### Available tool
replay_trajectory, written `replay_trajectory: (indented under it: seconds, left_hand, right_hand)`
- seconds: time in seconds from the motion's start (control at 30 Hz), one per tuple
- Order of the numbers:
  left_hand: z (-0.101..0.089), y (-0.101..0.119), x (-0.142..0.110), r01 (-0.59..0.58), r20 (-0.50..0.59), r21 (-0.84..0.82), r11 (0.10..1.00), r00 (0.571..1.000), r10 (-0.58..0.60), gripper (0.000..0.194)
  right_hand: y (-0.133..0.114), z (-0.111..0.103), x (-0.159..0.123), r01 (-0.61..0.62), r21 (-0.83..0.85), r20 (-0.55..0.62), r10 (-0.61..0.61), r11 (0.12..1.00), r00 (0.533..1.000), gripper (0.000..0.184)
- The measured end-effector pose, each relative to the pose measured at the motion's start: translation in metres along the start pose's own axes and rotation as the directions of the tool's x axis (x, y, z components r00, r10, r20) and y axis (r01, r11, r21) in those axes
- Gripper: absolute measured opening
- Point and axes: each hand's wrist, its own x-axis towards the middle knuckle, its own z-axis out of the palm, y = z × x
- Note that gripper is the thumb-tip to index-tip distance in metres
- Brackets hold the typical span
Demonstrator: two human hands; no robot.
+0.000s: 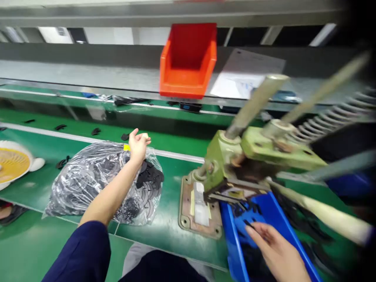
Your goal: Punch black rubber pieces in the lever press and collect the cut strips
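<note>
My left hand [138, 145] reaches past a clear plastic bag [88, 168] and hovers near the green belt with its fingers apart. A small pale patch shows at one fingertip. Just left of that hand, a curved black piece [125, 137] lies on the belt. Dark grey and black curved pieces [149, 178] fill the bag and show at its opening. My right hand [274, 246] is over a blue bin [235, 243], pinching a small black piece [249, 224] between thumb and fingers. More black pieces lie in the bin. Its full shape is hidden by the hand.
A green hand press [223, 156] stands on a metal base plate [185, 207] between bag and bin, its pale handle [323, 211] jutting right. A red bin [188, 84] hangs ahead under a shelf. At left sits a white and yellow fan [13, 162]. Several black pieces dot the belt.
</note>
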Motion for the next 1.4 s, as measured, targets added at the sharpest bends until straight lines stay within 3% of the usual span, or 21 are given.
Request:
replay_trajectory:
  seconds: [0.07,0.13,0.17,0.2,0.23,0.27,0.3,0.33,0.4,0.53,0.73,0.9,1.27,1.4]
  left_hand:
    - [-0.011,0.012,-0.064,-0.086,0.186,0.031,0.996,0.979,0.079,0.045]
    - [-0.024,0.022,-0.127,-0.102,0.421,0.118,0.988,0.906,0.043,0.032]
    - [-0.03,0.025,-0.156,-0.092,0.569,0.189,0.978,0.822,-0.032,0.027]
    - [-0.035,0.027,-0.182,-0.101,0.703,0.241,0.965,0.704,-0.102,0.025]
    - [-0.039,0.027,-0.206,-0.121,0.796,0.267,0.956,0.587,-0.148,0.026]
    - [-0.041,0.027,-0.226,-0.138,0.849,0.264,0.955,0.503,-0.162,0.03]
    - [-0.041,0.025,-0.242,-0.162,0.883,0.241,0.957,0.445,-0.147,0.032]
    - [-0.042,0.023,-0.254,-0.194,0.903,0.21,0.958,0.414,-0.115,0.032]
    - [-0.042,0.019,-0.267,-0.284,0.918,0.148,0.947,0.396,-0.025,0.022]
    - [-0.05,0.018,-0.268,-0.465,0.92,0.073,0.882,0.373,0.12,0.009]
    - [-0.068,0.019,-0.269,-0.649,0.897,-0.107,0.753,0.265,0.355,0.025]
    - [-0.078,0.013,-0.274,-0.702,0.883,-0.156,0.695,0.216,0.417,0.027]
    - [-0.103,-0.012,-0.291,-0.667,0.915,-0.072,0.742,0.252,0.315,0.027]
    - [-0.111,-0.019,-0.296,-0.637,0.915,-0.041,0.769,0.285,0.285,0.029]
  right_hand:
    - [-0.029,0.002,-0.023,-0.01,0.164,0.106,-0.008,0.986,0.994,0.036]
    - [-0.05,0.011,-0.041,0.006,0.287,0.186,-0.062,0.958,0.981,0.032]
    - [-0.058,0.017,-0.048,-0.003,0.301,0.206,-0.062,0.954,0.977,0.031]
    - [-0.064,0.023,-0.054,-0.005,0.315,0.226,-0.07,0.949,0.972,0.031]
    - [-0.068,0.028,-0.059,-0.002,0.329,0.252,-0.085,0.944,0.964,0.03]
    - [-0.072,0.033,-0.064,0.005,0.342,0.279,-0.106,0.94,0.955,0.028]
    - [-0.075,0.036,-0.068,0.017,0.355,0.302,-0.132,0.935,0.944,0.026]
    - [-0.079,0.038,-0.073,0.033,0.367,0.319,-0.159,0.93,0.934,0.024]
    - [-0.085,0.04,-0.079,0.073,0.384,0.327,-0.209,0.921,0.921,0.019]
    - [-0.09,0.04,-0.087,0.173,0.403,0.279,-0.3,0.899,0.912,0.012]
    - [-0.083,0.042,-0.095,0.327,0.44,0.155,-0.429,0.837,0.89,0.011]
    - [-0.075,0.044,-0.104,0.383,0.453,0.11,-0.477,0.805,0.872,0.007]
    - [-0.054,0.059,-0.128,0.248,0.447,0.199,-0.366,0.86,0.909,0.007]
    - [-0.049,0.065,-0.132,0.204,0.447,0.231,-0.332,0.871,0.914,0.008]
